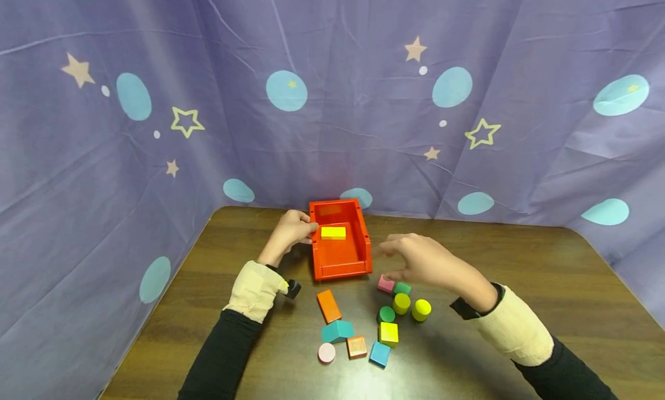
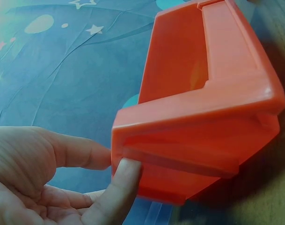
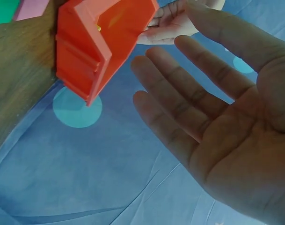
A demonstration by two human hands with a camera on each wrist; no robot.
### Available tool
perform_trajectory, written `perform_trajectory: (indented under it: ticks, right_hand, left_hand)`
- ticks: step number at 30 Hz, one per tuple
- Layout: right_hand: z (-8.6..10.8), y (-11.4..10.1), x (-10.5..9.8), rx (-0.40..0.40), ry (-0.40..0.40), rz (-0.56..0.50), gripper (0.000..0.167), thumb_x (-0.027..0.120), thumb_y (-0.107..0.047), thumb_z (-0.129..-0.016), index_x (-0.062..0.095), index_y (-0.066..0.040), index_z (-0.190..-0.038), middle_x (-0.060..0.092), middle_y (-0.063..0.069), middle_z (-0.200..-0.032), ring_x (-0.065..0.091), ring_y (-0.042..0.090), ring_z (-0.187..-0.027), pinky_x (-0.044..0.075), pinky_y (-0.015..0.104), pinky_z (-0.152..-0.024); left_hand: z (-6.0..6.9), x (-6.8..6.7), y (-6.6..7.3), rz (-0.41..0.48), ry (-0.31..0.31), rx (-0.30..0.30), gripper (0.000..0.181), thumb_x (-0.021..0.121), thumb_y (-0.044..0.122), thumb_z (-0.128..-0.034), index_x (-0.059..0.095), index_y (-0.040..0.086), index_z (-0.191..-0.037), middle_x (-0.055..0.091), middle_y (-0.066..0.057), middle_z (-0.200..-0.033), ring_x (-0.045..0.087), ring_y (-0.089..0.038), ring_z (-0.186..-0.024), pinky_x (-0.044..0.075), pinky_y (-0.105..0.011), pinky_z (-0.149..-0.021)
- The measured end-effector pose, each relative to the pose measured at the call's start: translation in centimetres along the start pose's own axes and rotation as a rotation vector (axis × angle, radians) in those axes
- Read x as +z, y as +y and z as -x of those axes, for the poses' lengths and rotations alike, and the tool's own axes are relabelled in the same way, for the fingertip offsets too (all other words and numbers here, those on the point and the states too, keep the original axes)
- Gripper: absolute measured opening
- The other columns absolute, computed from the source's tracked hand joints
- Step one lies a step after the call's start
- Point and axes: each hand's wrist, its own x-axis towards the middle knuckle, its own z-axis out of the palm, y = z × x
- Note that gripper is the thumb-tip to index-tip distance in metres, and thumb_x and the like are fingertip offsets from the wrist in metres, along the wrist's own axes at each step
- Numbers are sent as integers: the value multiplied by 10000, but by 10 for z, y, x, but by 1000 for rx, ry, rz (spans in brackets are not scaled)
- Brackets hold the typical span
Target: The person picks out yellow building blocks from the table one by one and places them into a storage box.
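Note:
A red plastic bin (image 1: 340,268) stands near the table's back edge, with a yellow rectangular block (image 1: 333,233) lying inside. My left hand (image 1: 293,230) pinches the bin's left side; in the left wrist view the fingertips (image 2: 128,171) meet its outer wall. Just right of the bin, my right hand (image 1: 423,261) hovers with fingers extended, and its palm (image 3: 240,140) holds nothing. Below that hand lie a pink block (image 1: 386,283) and a green block (image 1: 402,288), partly overlapping in view.
Nearer on the wooden table (image 1: 493,342) lie an orange block (image 1: 329,306), a teal roof-shaped block (image 1: 337,331), a pink round block (image 1: 327,352), a blue block (image 1: 380,354), a yellow cube (image 1: 388,334) and several others. A purple patterned cloth (image 1: 363,140) hangs behind.

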Motion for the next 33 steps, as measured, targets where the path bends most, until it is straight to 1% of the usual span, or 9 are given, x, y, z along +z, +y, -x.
perform_trajectory:
  ticks: [4,9,14,15,17,21,25,31,33]
  right_hand:
    - [7,4,7,7,0,12,346,851,-118,-813,751,-146,-1143,716,-9,-1077,698,185,-958,620,352,-779]
    - [13,8,13,-7,-14,13,333,842,-96,-812,744,-167,-1123,689,-54,-1002,668,119,-877,587,282,-707]
    - [18,10,17,25,-54,-17,360,842,-125,-823,738,-148,-1167,701,-24,-1033,693,154,-891,599,289,-712]
    - [18,11,17,30,-63,-25,367,842,-126,-824,735,-137,-1175,703,-10,-1035,699,172,-899,603,296,-718]
    - [19,12,19,37,-81,-43,385,843,-118,-823,731,-122,-1191,708,12,-1043,708,207,-934,613,320,-744]
    - [21,16,22,30,-91,-71,382,840,-97,-821,730,-98,-1187,713,47,-1070,704,236,-950,615,331,-765]
    - [22,19,24,12,-75,-87,349,833,-105,-829,736,-113,-1164,719,48,-1107,706,228,-941,609,312,-768]
    - [23,21,28,-1,-64,-125,332,826,-88,-828,733,-105,-1146,719,59,-1112,706,235,-922,628,378,-778]
    - [23,21,29,4,-72,-131,339,829,-82,-821,734,-102,-1146,719,61,-1114,702,234,-917,624,362,-772]
  left_hand:
    - [1,-1,0,-1,-3,-3,202,595,6,-951,553,-131,-1094,529,-70,-842,585,-90,-589,666,-314,-711]
    - [2,0,0,0,-5,1,194,590,4,-951,553,-130,-1087,527,-70,-836,585,-92,-591,662,-285,-678]
    - [2,-1,0,2,-8,2,176,591,11,-952,550,-115,-1069,523,-57,-829,600,-91,-597,666,-370,-780]
    - [1,-1,0,2,-9,3,176,592,13,-953,549,-113,-1068,526,-57,-831,607,-97,-603,666,-372,-780]
    - [1,-1,-1,1,-8,2,183,596,19,-957,549,-112,-1075,532,-64,-848,614,-105,-618,668,-359,-765]
    - [0,-1,-1,-7,-7,2,215,601,29,-965,551,-125,-1106,541,-80,-885,613,-112,-637,653,-254,-653]
    - [0,-2,0,-11,-8,4,240,592,22,-963,549,-139,-1135,541,-82,-882,598,-99,-617,645,-233,-637]
    - [0,-2,0,-10,-13,-3,272,592,26,-964,542,-148,-1167,546,-96,-922,619,-120,-657,632,-209,-611]
    - [0,-1,0,-10,-13,-4,259,593,27,-966,544,-143,-1155,544,-92,-918,621,-124,-665,628,-202,-605]
